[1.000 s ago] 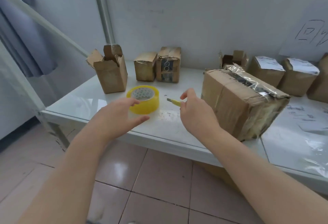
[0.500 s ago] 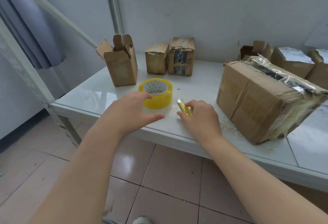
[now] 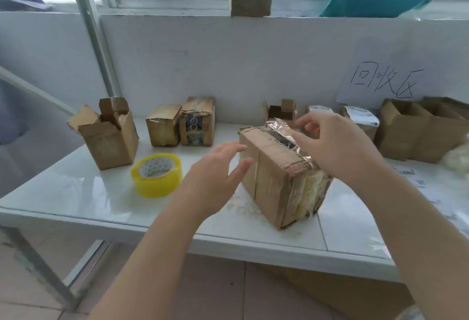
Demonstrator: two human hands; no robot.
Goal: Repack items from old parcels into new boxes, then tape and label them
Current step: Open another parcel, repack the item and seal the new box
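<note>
A worn brown cardboard parcel [image 3: 274,177] with torn edges lies at the middle of the white table [image 3: 76,195]. A strip of loose clear tape [image 3: 280,129] sticks up along its top. My left hand [image 3: 213,177] is open, fingertips at the parcel's left face. My right hand [image 3: 337,147] hovers over the parcel's top with spread fingers at the loose tape, holding nothing that I can see. A yellow tape roll [image 3: 157,176] lies flat to the left of my left hand. The yellow cutter is out of sight.
An open empty box [image 3: 109,139] stands at the left. Two small taped boxes [image 3: 182,127] sit by the wall, a small open box [image 3: 279,111] behind the parcel. Labelled parcels [image 3: 361,116] and open boxes [image 3: 408,129] crowd the right. A handwritten sign [image 3: 380,83] hangs on the wall.
My right hand left the yellow cutter on the table and rose over the parcel's top. My left hand moved right from the tape roll to the parcel's side. My view tilted up.
</note>
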